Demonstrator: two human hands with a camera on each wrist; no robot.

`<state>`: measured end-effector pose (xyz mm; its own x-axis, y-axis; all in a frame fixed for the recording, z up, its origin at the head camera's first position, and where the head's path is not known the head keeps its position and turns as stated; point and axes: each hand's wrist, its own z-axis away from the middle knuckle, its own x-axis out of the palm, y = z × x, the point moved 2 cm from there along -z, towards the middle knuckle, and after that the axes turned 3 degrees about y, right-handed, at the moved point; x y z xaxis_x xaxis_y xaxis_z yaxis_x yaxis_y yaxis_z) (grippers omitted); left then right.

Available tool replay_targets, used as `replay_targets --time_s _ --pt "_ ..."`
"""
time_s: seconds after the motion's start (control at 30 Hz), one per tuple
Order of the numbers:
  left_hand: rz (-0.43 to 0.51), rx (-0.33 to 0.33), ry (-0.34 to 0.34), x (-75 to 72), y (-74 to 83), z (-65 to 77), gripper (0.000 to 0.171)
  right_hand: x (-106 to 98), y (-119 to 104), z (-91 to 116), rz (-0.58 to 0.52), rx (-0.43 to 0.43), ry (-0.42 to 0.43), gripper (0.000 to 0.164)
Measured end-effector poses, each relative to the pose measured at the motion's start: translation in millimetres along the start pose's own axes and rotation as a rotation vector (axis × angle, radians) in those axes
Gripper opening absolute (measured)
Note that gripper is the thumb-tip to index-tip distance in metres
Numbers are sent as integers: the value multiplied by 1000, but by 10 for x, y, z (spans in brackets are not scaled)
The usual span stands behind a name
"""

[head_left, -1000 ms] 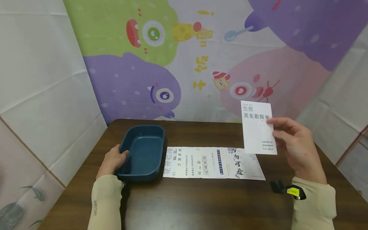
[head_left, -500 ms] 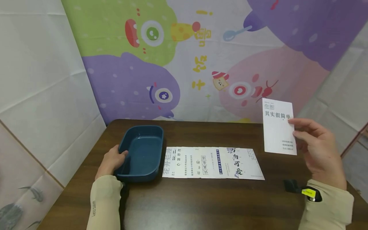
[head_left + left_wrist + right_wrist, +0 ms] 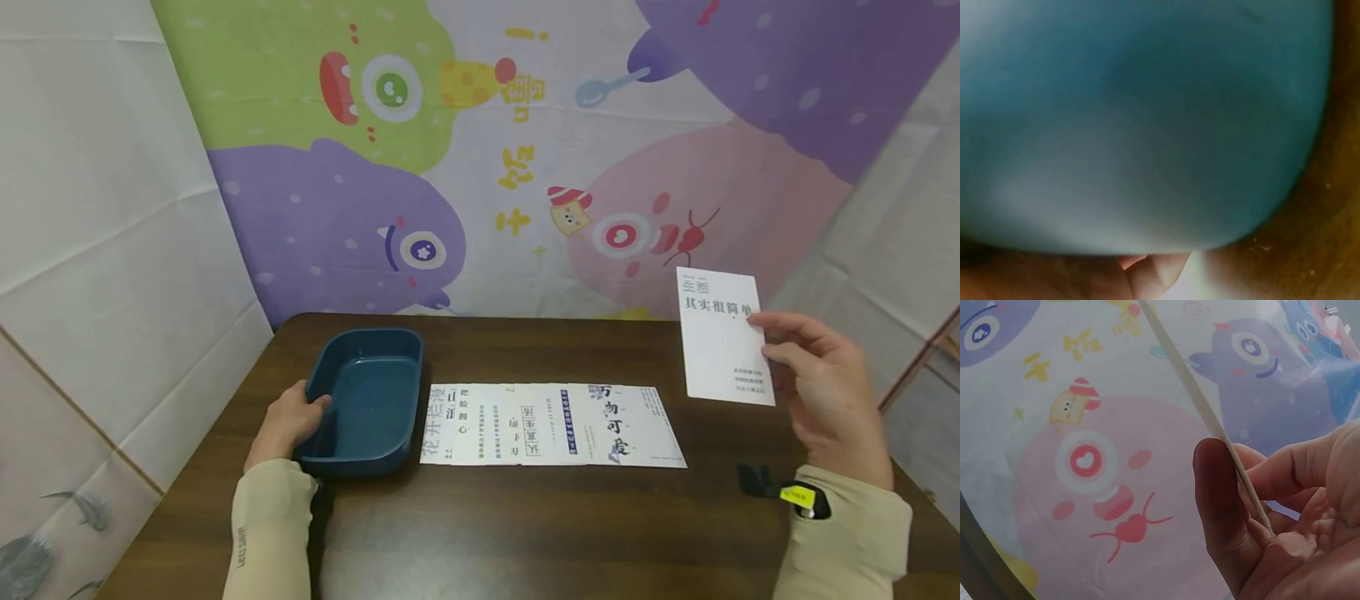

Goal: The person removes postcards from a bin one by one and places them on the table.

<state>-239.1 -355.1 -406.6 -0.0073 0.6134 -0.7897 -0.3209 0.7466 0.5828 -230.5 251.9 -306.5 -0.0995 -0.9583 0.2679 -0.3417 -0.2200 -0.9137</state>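
My right hand (image 3: 832,392) pinches a white card (image 3: 720,350) printed with dark Chinese characters, held up above the right side of the table. In the right wrist view the card (image 3: 1188,390) appears edge-on between thumb and fingers; whether it is one card or a stack I cannot tell. On the left, my left hand (image 3: 288,421) grips the left wall of a dark blue rectangular dish (image 3: 375,400), thumb over the rim. Close up in the left wrist view, the dish's wall (image 3: 1147,156) hides most of that hand. Overlapping printed cards (image 3: 551,425) lie in a row right of the dish.
Everything stands on a dark brown wooden table (image 3: 525,533). A cartoon-printed cloth (image 3: 510,275) hangs behind its far edge. Pale sheets hang on the left (image 3: 112,167) and right sides.
My right hand has carried the card to the right, off the row's right end, then dipped slightly. The left hand and the dish hold their place.
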Motion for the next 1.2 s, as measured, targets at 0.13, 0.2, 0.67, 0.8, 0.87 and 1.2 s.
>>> replay_targets --time_s 0.13,0.2,0.67,0.8,0.87,1.2 --pt "0 -7 -2 2 -5 -4 63 -4 38 -12 8 12 3 28" --pt "1 -8 -1 3 -7 -5 62 -11 60 -19 16 25 7 28" --pt "10 -29 2 6 15 9 61 -115 410 -103 231 264 1 31" --pt "17 -38 4 9 24 16 61 -131 469 -107 262 307 -10 32" --pt "18 -37 6 11 23 15 61 -133 496 -113 284 322 -6 32" --pt "21 -33 10 19 6 11 60 -132 632 -125 426 383 -3 33"
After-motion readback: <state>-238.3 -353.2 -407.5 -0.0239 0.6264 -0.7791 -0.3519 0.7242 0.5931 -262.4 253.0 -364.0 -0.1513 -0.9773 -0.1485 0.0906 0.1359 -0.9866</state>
